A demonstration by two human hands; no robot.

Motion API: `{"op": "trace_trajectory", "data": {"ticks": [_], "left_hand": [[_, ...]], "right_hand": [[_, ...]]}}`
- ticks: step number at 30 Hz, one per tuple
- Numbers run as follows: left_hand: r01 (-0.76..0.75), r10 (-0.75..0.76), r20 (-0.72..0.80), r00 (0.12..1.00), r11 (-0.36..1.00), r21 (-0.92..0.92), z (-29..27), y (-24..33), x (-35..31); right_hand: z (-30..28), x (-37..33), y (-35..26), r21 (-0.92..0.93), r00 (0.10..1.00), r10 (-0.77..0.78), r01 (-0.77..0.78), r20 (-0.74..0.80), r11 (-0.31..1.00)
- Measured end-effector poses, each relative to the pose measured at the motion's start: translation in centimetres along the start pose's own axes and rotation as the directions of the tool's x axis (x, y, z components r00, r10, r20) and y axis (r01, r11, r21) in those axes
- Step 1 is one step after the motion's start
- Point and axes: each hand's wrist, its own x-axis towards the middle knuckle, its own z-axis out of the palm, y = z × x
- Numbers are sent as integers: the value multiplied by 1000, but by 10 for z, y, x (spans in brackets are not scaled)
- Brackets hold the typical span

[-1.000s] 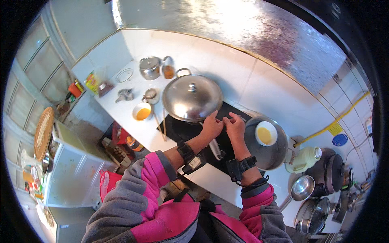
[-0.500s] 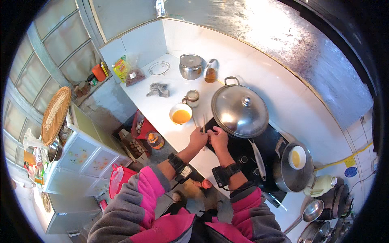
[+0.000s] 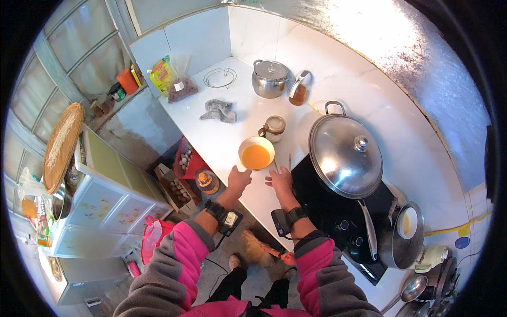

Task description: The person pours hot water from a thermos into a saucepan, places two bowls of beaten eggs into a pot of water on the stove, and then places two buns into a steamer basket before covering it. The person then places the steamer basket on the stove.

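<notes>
Over white counter (image 3: 211, 140), left hand (image 3: 238, 182) and right hand (image 3: 281, 183) have parted, fingers loose, putting the bowl (image 3: 256, 141) within reach.

Forearms (image 3: 227, 199) reach forward; left hand (image 3: 239, 180) half curled; right hand (image 3: 281, 185) apart, fingers (image 3: 270, 180) spread.

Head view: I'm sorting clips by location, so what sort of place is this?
Probably a home kitchen: a lidded pan sits on a black cooktop, beside a bowl of orange-yellow liquid on a white counter.
</notes>
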Motion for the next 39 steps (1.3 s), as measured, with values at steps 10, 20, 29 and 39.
{"op": "trace_trajectory", "data": {"ticks": [10, 20, 29, 39], "left_hand": [[-67, 72, 61, 996, 994, -84, 1, -3, 34], [-112, 123, 66, 990, 984, -142, 6, -2, 13], [-145, 152, 55, 987, 982, -119, 9, 18, -60], [-119, 154, 212, 965, 979, -168, 39, 44, -177]], "right_hand": [[25, 26, 1, -16, 998, -37, 38, 56, 999], [21, 18, 7, -119, 995, -93, 89, -31, 989], [-11, -48, -16, -66, 987, -163, 163, 4, 984], [-96, -150, -61, -59, 962, -270, 267, -49, 962]]}}
